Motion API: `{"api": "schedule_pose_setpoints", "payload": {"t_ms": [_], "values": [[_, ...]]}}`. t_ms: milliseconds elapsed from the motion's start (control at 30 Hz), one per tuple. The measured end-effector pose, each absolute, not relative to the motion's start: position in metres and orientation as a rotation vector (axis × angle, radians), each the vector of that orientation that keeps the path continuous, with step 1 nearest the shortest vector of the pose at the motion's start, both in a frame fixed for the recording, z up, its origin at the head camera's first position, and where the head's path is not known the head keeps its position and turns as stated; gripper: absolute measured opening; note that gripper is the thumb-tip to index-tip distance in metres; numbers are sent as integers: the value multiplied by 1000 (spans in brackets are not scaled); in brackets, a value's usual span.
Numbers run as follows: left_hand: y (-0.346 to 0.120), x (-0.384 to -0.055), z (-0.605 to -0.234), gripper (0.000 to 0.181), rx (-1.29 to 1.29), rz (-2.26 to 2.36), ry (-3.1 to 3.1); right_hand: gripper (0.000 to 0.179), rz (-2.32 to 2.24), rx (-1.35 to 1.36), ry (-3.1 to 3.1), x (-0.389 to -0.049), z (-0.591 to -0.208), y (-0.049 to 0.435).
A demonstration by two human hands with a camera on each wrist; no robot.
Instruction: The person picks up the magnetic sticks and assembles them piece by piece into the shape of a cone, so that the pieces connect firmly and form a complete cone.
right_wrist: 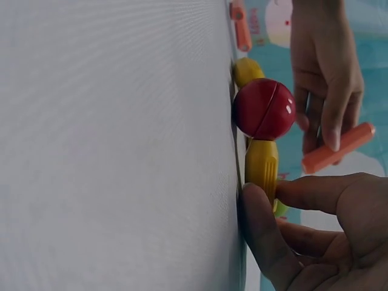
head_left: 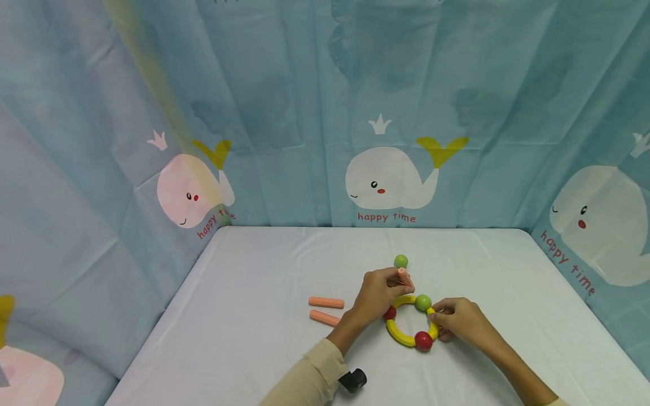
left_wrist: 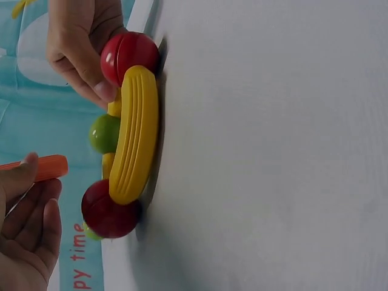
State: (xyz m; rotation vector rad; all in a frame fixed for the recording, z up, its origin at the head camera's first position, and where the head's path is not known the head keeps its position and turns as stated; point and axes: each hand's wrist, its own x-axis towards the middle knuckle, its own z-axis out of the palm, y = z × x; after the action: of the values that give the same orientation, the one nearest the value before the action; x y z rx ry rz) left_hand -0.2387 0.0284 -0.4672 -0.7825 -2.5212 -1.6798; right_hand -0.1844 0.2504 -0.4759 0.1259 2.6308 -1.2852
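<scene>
The left grip [head_left: 378, 291] is pinching an orange stick [head_left: 405, 277] near the ring [head_left: 400, 334] on the desk [head_left: 264, 282] while the right grip [head_left: 463, 322] is holding its rightmost yellow segment [right_wrist: 262, 162], so tugging could be parting the ring.

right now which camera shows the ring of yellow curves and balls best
The head view: looking down, it shows the ring as a loop, though the right hand covers part. The left wrist view shows it nearly edge-on; the right wrist view shows mainly a section around one red ball.
</scene>
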Motion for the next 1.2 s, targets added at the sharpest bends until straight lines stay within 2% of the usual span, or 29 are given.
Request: {"api": "schedule_pose_setpoints", "payload": {"t_ms": [600, 1200], "values": [[53, -233, -473, 15, -860, -1546, -2584, 30, -1327, 97, 2623, -182, -475, 249], [53, -229, -474, 22, -839, -1487, -2633, 29, -1334, 38, 2607, -183, -475, 252]]}}
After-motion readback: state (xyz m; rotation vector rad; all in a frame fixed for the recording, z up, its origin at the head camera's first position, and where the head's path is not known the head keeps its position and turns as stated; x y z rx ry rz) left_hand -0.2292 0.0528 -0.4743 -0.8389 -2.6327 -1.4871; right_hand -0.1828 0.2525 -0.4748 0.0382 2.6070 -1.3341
